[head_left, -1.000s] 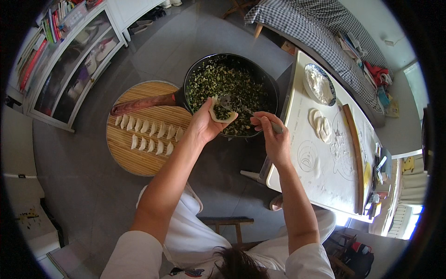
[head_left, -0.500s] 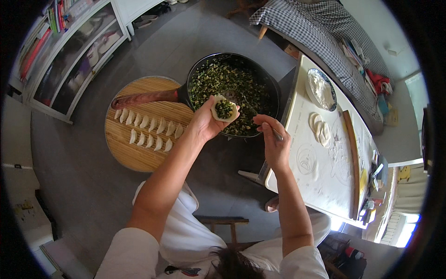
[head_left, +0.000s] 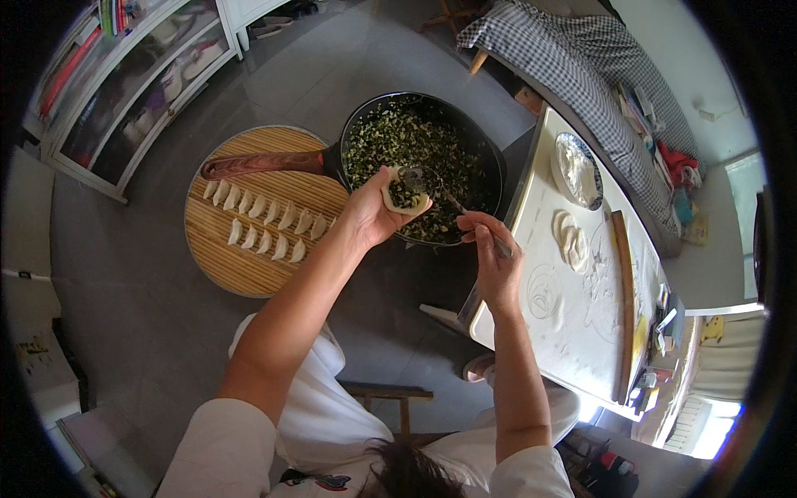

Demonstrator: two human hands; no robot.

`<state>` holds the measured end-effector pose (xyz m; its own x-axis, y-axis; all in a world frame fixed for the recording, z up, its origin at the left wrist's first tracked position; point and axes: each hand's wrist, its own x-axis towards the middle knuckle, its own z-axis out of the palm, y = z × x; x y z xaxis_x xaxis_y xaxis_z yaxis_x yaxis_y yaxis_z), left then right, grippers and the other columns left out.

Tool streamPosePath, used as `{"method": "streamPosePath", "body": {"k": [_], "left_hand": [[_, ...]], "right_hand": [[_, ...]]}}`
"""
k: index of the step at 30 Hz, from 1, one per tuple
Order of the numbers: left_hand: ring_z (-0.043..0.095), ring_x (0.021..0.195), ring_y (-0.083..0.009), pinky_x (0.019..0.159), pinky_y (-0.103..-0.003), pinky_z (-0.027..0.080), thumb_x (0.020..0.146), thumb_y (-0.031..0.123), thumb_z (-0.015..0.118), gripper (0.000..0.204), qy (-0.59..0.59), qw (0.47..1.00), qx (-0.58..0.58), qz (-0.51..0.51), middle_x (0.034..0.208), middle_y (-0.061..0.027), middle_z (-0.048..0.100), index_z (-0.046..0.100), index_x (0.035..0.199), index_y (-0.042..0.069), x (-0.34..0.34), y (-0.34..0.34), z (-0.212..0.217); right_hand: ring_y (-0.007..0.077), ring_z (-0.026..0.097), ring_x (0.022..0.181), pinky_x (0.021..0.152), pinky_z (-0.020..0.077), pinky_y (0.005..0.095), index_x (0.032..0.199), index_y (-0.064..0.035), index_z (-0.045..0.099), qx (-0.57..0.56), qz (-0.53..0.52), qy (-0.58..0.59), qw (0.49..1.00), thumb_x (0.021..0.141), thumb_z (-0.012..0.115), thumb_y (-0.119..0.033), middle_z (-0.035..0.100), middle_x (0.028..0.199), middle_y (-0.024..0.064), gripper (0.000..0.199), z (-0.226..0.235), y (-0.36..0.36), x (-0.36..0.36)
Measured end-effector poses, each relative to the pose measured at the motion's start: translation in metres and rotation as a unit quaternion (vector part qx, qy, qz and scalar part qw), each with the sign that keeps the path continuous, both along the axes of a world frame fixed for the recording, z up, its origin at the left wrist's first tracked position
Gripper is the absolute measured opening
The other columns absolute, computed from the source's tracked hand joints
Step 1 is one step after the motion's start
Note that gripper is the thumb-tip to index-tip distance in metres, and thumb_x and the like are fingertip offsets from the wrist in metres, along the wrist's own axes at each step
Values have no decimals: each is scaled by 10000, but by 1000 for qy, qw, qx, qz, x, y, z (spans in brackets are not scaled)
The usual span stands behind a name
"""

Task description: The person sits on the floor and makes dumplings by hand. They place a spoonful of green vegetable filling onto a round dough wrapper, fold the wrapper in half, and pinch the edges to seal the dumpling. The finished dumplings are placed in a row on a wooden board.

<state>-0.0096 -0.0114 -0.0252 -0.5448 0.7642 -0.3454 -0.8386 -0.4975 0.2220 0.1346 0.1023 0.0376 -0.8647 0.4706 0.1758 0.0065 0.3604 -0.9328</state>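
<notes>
From where I stand, I see the person's left hand [head_left: 372,214] cupped, palm up, over the near edge of a wide black pan, its thumb and fingers curled around a round dough wrapper [head_left: 412,210]. The wrapper bends into a shallow cup with dark green filling inside it. The right hand [head_left: 498,266] pinches the handle of a metal spoon [head_left: 411,177] between thumb and fingers, the bowl of it resting at the wrapper's far edge; whether it presses on the filling I can't tell.

Below both hands, the pan [head_left: 491,166] is spread with chopped green and pale filling [head_left: 415,137]. Its wooden handle [head_left: 266,164] reaches left across a round slatted board [head_left: 224,266], where white crescent dumplings [head_left: 258,207] lie in two slanting rows, the nearer one shorter.

To the person's right stands a pale desk [head_left: 531,332], dusted with flour. At its far end sits a blue-rimmed bowl [head_left: 596,184] of white flour, with a few flat, overlapping dough rounds [head_left: 570,241] just nearer, and a long wooden rolling pin [head_left: 623,307] along the right side. Beyond the desk is a bed [head_left: 548,41] with a checked cover.
</notes>
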Motion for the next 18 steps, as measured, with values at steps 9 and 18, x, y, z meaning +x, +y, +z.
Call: {"method": "streamPosePath", "body": {"k": [9,18], "left_hand": [[515,990,-306,848,-427,463,926,314,257,386,-4,1000,-3,-8,1059,-170,504,420,1082,0,-3,-4,-5],[543,929,-304,801,-411,484,928,306,266,369,9,1000,8,-23,1019,-170,522,431,1054,2,-5,-6,-1]], "right_hand": [[125,552,825,696,457,258,1014,8,547,-68,-93,42,992,906,413,-195,596,897,77,267,-8,15,-20],[190,540,826,724,438,336,940,-133,594,605,170,-258,734,729,514,-85,590,827,37,230,-53,19,-44]]}}
